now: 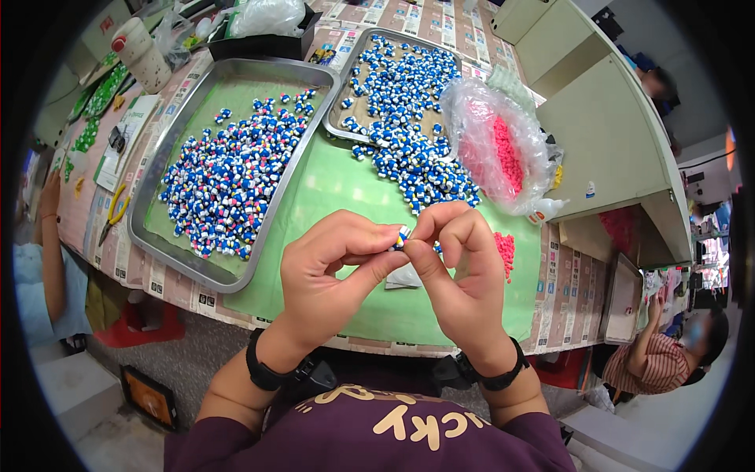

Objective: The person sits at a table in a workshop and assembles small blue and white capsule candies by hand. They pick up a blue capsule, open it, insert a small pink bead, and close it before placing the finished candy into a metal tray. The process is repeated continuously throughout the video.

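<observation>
Over the green mat (314,204), my hands meet at a small blue, white and yellow piece (403,235). My left hand (324,267) pinches it between thumb and index finger. On its other side, the thumb and index fingertips of my right hand (464,279) close against the same piece; anything smaller between them is hidden. Just beyond my hands lies a heap of similar blue and white pieces (421,169), spilling from a metal tray (334,110). Beside my right hand is a small pile of pinkish-red bits (506,253). A white object (403,277) lies partly hidden below my fingers.
A larger metal tray (141,206) of blue, white and pink pieces stands at left. Yellow-handled pliers (116,211) lie beyond it. An open plastic bag of pinkish-red bits (464,130) and a small white bottle (546,209) sit at right, by a pale cabinet (605,134). Other people sit at both sides.
</observation>
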`<control>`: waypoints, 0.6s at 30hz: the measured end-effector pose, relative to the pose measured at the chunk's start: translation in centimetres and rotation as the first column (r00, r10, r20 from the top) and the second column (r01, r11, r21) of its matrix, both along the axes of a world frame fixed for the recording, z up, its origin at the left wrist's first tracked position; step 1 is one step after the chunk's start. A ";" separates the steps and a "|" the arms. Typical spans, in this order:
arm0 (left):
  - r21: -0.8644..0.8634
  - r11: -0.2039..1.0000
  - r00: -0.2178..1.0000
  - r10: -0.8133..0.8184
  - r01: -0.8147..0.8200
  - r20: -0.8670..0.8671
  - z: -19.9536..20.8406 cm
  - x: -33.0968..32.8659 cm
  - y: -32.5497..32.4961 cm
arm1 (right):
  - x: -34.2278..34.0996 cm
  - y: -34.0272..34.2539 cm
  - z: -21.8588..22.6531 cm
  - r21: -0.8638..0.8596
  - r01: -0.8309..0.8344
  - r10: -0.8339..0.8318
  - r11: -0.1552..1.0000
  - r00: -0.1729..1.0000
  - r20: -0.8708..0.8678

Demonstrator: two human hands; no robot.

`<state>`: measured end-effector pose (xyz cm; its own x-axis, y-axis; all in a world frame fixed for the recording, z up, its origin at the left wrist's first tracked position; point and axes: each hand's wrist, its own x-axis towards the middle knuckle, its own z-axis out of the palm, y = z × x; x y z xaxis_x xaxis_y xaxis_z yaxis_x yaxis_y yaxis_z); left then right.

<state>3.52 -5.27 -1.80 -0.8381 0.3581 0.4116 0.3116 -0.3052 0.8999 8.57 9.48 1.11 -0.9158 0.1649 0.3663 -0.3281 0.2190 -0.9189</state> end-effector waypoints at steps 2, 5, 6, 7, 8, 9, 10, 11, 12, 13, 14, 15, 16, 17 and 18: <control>-0.018 1.000 1.000 -0.011 0.011 -0.028 -0.1 -0.1 -0.1 | 0.1 0.5 -0.1 -0.026 -0.031 0.032 0.999 0.998 0.047; -0.017 0.997 0.994 -0.080 0.079 -0.076 0.0 -0.3 -0.2 | 0.4 2.2 -0.2 -0.120 -0.109 0.127 0.987 0.979 0.160; -0.030 0.998 0.996 -0.051 0.049 -0.078 -0.1 -0.4 -0.3 | 0.6 2.9 0.0 -0.119 -0.102 0.120 0.988 0.980 0.157; -0.043 0.999 0.997 -0.023 0.019 -0.079 -0.1 -0.5 -0.6 | 0.8 3.7 0.1 -0.118 -0.095 0.113 0.988 0.982 0.154; -0.053 0.999 0.997 0.005 -0.009 -0.082 -0.1 -0.6 -1.0 | 1.3 4.7 0.6 -0.115 -0.086 0.103 0.990 0.983 0.151; -0.054 0.995 0.995 0.079 -0.083 -0.062 -0.4 -1.1 -1.9 | 1.7 6.7 0.5 -0.072 -0.047 0.057 0.996 0.989 0.139; -0.057 0.986 0.987 0.155 -0.157 -0.042 -0.9 -1.8 -3.2 | 2.5 8.2 0.6 -0.140 0.069 -0.042 0.988 0.981 0.189; -0.093 0.965 0.967 0.239 -0.246 -0.085 -1.5 -2.8 -4.7 | 3.0 9.6 0.9 -0.020 0.208 -0.201 0.978 0.960 0.195; -0.125 0.934 0.938 0.320 -0.336 -0.131 -2.2 -3.7 -6.4 | 3.6 11.3 0.4 0.124 0.253 -0.272 0.960 0.945 0.182; -0.154 0.897 0.908 0.393 -0.413 -0.147 -2.3 -4.4 -7.8 | 4.2 13.2 -0.7 0.268 0.297 -0.346 0.917 0.924 0.160; -0.183 0.851 0.869 0.466 -0.492 -0.168 -2.5 -4.9 -9.0 | 4.6 14.4 -1.7 0.401 0.331 -0.411 0.854 0.903 0.129; -0.259 0.789 0.830 0.538 -0.558 -0.150 -2.8 -5.6 -10.5 | 4.8 14.6 -2.2 0.415 0.294 -0.397 0.861 0.898 0.189; -0.334 0.714 0.782 0.608 -0.615 -0.138 -3.0 -6.1 -12.0 | 5.1 14.6 -2.7 0.426 0.252 -0.381 0.869 0.891 0.249; -0.408 0.630 0.726 0.674 -0.661 -0.135 -2.4 -6.3 -12.3 | 5.3 14.5 -3.1 0.433 0.210 -0.363 0.876 0.879 0.308; -0.446 0.565 0.704 0.662 -0.694 -0.257 -1.9 -6.2 -12.0 | 5.3 14.5 -3.6 0.452 0.191 -0.354 0.871 0.882 0.310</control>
<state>-2.72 -17.28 -3.66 -0.9004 -0.1504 0.4083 0.2956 0.4771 0.8277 13.85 23.97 -2.51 -0.9342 0.3433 0.0971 0.1475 0.6192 -0.7712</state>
